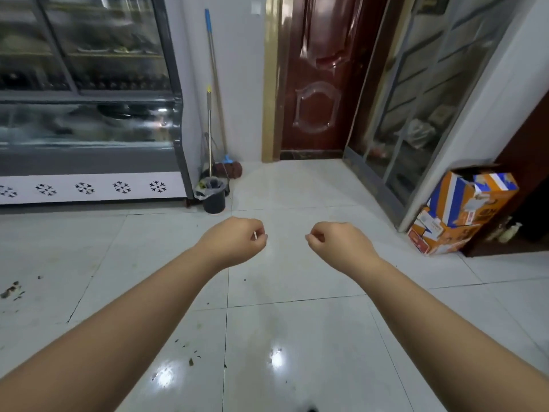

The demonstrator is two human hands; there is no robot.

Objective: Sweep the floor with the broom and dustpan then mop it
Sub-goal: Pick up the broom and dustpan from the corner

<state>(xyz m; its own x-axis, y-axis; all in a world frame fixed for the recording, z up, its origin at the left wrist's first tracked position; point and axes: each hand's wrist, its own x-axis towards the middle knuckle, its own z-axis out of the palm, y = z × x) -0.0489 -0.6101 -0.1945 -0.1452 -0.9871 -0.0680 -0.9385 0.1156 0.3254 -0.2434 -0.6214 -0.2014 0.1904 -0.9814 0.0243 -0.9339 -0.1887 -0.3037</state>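
Two hands: left hand (pixel 234 240) and right hand (pixel 335 243) curled into loose fists over the floor (pixel 297 337), holding nothing.
Room: display fridge (pixel 86 114) at left, dark red door (pixel 318 78) ahead, cardboard box (pixel 460 209) at right.
Tools: mop (pixel 214 72) and the shorter handle (pixel 209 129), likely the broom's, lean in the far corner, well apart from both hands.
Bin: black bin (pixel 214 196) in front of them; grabbing a handle carelessly could tip it.
Floor risk: glossy tile may be slippery.
Crumbs: debris (pixel 12 289) at left, more specks (pixel 190 356) nearby; stepping forward could scatter them.
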